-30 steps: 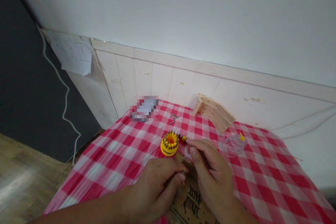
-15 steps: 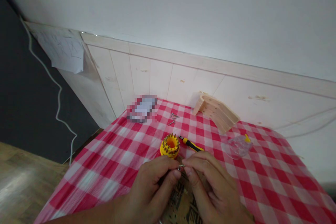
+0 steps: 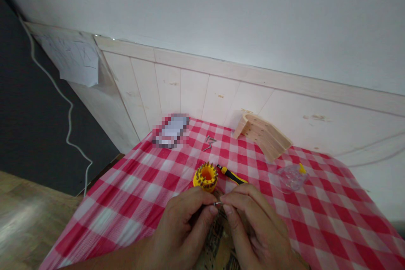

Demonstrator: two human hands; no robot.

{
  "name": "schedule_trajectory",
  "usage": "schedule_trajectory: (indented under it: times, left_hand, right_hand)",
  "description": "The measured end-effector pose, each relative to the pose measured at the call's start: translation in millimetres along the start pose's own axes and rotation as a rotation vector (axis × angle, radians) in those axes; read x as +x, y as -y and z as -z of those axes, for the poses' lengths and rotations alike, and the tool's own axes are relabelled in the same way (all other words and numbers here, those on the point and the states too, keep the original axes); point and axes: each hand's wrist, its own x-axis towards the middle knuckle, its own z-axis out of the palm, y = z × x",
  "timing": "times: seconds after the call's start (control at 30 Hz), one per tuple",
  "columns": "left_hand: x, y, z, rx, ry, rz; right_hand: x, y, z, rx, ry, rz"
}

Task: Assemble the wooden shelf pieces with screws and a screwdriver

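My left hand (image 3: 190,221) and my right hand (image 3: 255,223) meet fingertip to fingertip at the front of the table. Between them they pinch a small shiny metal piece (image 3: 217,204), mostly covered by the fingers and too small to name. Just beyond my left fingers stands a yellow round bit holder (image 3: 202,182) with several screwdriver bits upright around its rim. A black and yellow screwdriver (image 3: 234,176) lies beyond my right fingers. Below the hands shows a brown surface with dark print (image 3: 218,242), its kind unclear.
A checked tablecloth (image 3: 133,196) covers the table against a white panelled wall (image 3: 193,88). Several metal screws (image 3: 208,147) lie toward the back. A blurred phone-like object (image 3: 172,130), a curved wooden piece (image 3: 268,137) and a clear plastic bag (image 3: 289,179) rest around them.
The metal piece has turned a little between the fingertips and now lies more level. Both hands keep nearly the same place; the camera view has shifted slightly.
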Motion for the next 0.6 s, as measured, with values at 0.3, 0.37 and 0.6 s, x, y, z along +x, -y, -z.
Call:
schedule_trajectory:
  times: [0.3, 0.37, 0.6]
  left_hand:
    - [-0.5, -3.0, 1.2, 0.054, -0.016, -0.037]
    - [-2.1, -1.4, 1.9, 0.028, -0.002, -0.018]
    - [-7.3, 0.4, 1.5, 0.016, -0.028, -0.019]
  right_hand:
    - [-9.3, -4.1, -3.0, -0.097, 0.038, 0.092]
    - [-13.3, -7.2, -3.2, -0.108, 0.068, 0.117]
    - [-12.6, -7.4, -2.6, -0.02, 0.044, 0.08]
